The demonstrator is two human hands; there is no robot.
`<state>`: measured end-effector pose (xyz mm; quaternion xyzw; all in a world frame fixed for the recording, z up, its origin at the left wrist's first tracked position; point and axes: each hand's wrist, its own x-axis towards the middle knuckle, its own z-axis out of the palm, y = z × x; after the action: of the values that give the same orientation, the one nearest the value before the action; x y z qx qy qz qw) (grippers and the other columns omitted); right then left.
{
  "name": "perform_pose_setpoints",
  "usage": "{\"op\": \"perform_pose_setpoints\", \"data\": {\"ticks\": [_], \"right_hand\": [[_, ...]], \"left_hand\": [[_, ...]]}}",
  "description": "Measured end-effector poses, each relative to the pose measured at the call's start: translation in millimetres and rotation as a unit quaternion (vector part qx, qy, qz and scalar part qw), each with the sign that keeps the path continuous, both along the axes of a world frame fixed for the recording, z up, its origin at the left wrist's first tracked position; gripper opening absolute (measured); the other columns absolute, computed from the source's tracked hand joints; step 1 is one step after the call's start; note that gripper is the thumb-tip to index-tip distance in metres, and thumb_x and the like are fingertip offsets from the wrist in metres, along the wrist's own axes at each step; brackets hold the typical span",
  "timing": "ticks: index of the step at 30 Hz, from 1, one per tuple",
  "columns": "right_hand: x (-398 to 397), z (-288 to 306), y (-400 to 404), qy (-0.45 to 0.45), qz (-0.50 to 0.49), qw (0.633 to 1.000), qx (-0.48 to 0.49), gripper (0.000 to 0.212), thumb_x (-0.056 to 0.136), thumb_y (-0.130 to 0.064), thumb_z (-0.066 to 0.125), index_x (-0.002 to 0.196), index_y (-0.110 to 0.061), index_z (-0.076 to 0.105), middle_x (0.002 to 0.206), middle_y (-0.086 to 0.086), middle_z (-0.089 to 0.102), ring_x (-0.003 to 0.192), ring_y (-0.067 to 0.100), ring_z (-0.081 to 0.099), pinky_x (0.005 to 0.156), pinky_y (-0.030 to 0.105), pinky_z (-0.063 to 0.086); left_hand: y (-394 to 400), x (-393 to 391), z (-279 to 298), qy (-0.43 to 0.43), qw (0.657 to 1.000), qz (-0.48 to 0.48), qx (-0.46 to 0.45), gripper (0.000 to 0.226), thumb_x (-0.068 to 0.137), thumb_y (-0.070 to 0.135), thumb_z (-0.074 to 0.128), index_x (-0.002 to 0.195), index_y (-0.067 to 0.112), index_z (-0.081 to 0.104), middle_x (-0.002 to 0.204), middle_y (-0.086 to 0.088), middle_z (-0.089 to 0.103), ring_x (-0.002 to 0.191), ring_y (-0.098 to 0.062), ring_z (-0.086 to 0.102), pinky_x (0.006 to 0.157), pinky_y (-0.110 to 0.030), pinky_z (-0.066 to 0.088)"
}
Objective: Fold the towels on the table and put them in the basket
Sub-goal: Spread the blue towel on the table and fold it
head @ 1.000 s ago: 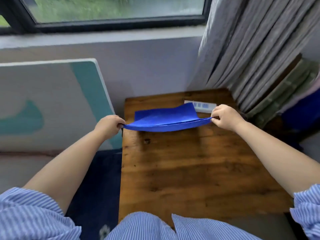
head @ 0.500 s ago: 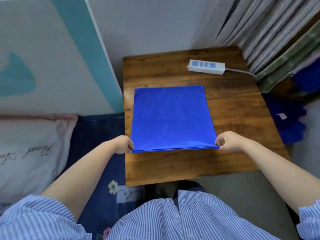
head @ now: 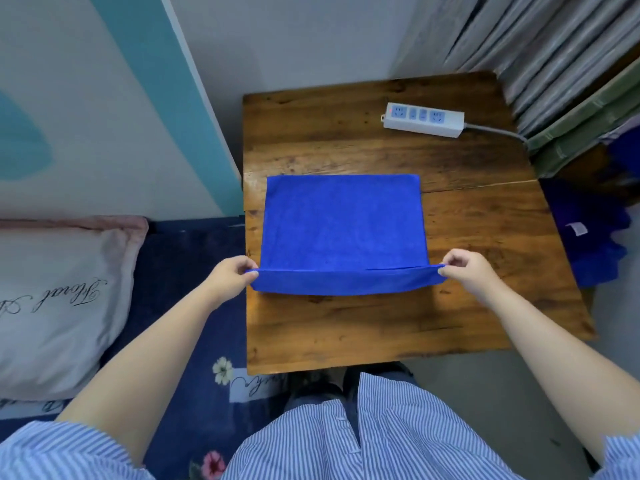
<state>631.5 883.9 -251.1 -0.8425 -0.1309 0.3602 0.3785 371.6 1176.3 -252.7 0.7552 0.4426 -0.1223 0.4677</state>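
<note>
One blue towel (head: 341,220) on table (head: 485,306), lying flat mid-table, near edge lifted. Left hand (head: 228,277) pinching near-left corner, right hand (head: 465,268) pinching near-right corner; both grips narrow, closed on cloth. Looks doubled already along near edge, so likely mid-fold, another fold probably due. No basket in view. More blue cloth (head: 588,237) piled off table's right side, folded or not cannot tell. Power strip (head: 424,120) at far side, well apart from towel. Placing step not yet done.
</note>
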Motion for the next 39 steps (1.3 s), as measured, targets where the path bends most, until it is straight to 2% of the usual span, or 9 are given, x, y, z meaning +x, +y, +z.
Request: {"op": "perform_pose_setpoints", "data": {"ticks": [4, 7, 13, 18, 22, 24, 27, 32, 39], "right_hand": [[36.4, 3.0, 31.7, -0.01, -0.069, 0.996, 0.052, 0.034, 0.084, 0.007, 0.056, 0.064, -0.019, 0.05, 0.051, -0.01, 0.057, 0.047, -0.005, 0.051, 0.049, 0.005, 0.037], [57.6, 4.6, 58.1, -0.005, -0.09, 0.993, 0.076, 0.03, 0.088, 0.002, 0.053, 0.067, -0.02, 0.049, 0.068, -0.001, 0.052, 0.062, 0.005, 0.049, 0.055, 0.014, 0.041], [105.2, -7.4, 102.8, 0.015, -0.126, 0.987, 0.101, 0.03, 0.089, 0.002, 0.052, 0.068, -0.019, 0.05, 0.07, -0.001, 0.052, 0.066, 0.008, 0.047, 0.063, 0.021, 0.038], [132.8, -29.9, 123.0, 0.032, -0.141, 0.986, 0.082, 0.028, 0.09, -0.002, 0.051, 0.069, -0.02, 0.05, 0.072, -0.001, 0.053, 0.068, 0.008, 0.049, 0.062, 0.02, 0.04], [144.5, -42.3, 137.7, 0.019, -0.14, 0.988, 0.058, 0.029, 0.091, -0.004, 0.051, 0.068, -0.022, 0.049, 0.069, -0.003, 0.049, 0.063, 0.006, 0.046, 0.05, 0.007, 0.039], [146.7, -47.4, 144.3, 0.015, -0.142, 0.989, 0.048, 0.03, 0.091, -0.005, 0.05, 0.066, -0.021, 0.048, 0.067, -0.003, 0.049, 0.061, 0.005, 0.045, 0.047, 0.005, 0.037], [147.7, -56.9, 151.5, -0.01, -0.14, 0.99, 0.013, 0.028, 0.092, -0.006, 0.05, 0.067, -0.019, 0.049, 0.068, -0.004, 0.049, 0.063, 0.008, 0.045, 0.055, 0.016, 0.037], [144.2, -65.7, 160.0, -0.087, -0.128, 0.986, -0.057, 0.006, 0.092, -0.009, 0.05, 0.086, -0.008, 0.053, 0.068, -0.004, 0.046, 0.077, 0.018, 0.045, 0.054, 0.019, 0.034], [150.3, -83.7, 163.5, -0.166, -0.064, 0.967, -0.183, 0.023, 0.092, -0.014, 0.048, 0.106, 0.001, 0.06, 0.106, 0.019, 0.061, 0.108, 0.035, 0.05, 0.083, 0.035, 0.04]], "left_hand": [[18.8, 37.5, 2.5, -0.076, 0.991, 0.113, -0.002, 0.022, 0.093, 0.006, 0.051, 0.074, 0.018, 0.054, 0.079, 0.001, 0.055, 0.078, -0.016, 0.05, 0.065, -0.023, 0.042], [34.6, 69.5, 1.8, -0.117, 0.978, 0.174, 0.005, 0.007, 0.093, 0.009, 0.052, 0.088, 0.01, 0.057, 0.087, -0.002, 0.058, 0.088, -0.019, 0.053, 0.074, -0.03, 0.045], [72.3, 134.3, -10.9, -0.133, 0.961, 0.241, 0.032, 0.005, 0.092, 0.011, 0.055, 0.088, 0.008, 0.058, 0.075, 0.008, 0.055, 0.069, -0.003, 0.049, 0.059, -0.017, 0.039], [94.4, 163.3, -32.6, -0.109, 0.961, 0.246, 0.057, 0.007, 0.092, 0.011, 0.053, 0.091, 0.006, 0.059, 0.071, 0.006, 0.051, 0.065, -0.008, 0.046, 0.049, -0.015, 0.038], [104.0, 175.0, -50.5, -0.083, 0.963, 0.24, 0.093, 0.018, 0.092, 0.011, 0.054, 0.1, -0.003, 0.063, 0.081, -0.004, 0.056, 0.085, -0.017, 0.049, 0.065, -0.023, 0.039], [106.5, 178.1, -58.8, -0.062, 0.965, 0.229, 0.11, 0.019, 0.092, 0.012, 0.054, 0.101, -0.003, 0.063, 0.089, -0.007, 0.056, 0.086, -0.018, 0.049, 0.064, -0.023, 0.038], [109.1, 181.2, -67.3, -0.026, 0.969, 0.202, 0.14, 0.019, 0.092, 0.013, 0.054, 0.1, -0.001, 0.063, 0.09, -0.007, 0.055, 0.087, -0.019, 0.048, 0.072, -0.025, 0.036], [116.0, 187.5, -73.8, 0.006, 0.972, 0.176, 0.158, 0.021, 0.092, 0.016, 0.053, 0.101, 0.0, 0.064, 0.097, -0.014, 0.061, 0.09, -0.025, 0.052, 0.077, -0.029, 0.038], [116.0, 194.2, -80.5, 0.058, 0.972, 0.169, 0.152, 0.025, 0.091, 0.021, 0.055, 0.108, 0.005, 0.062, 0.094, -0.012, 0.062, 0.1, -0.032, 0.057, 0.075, -0.029, 0.039]]}}
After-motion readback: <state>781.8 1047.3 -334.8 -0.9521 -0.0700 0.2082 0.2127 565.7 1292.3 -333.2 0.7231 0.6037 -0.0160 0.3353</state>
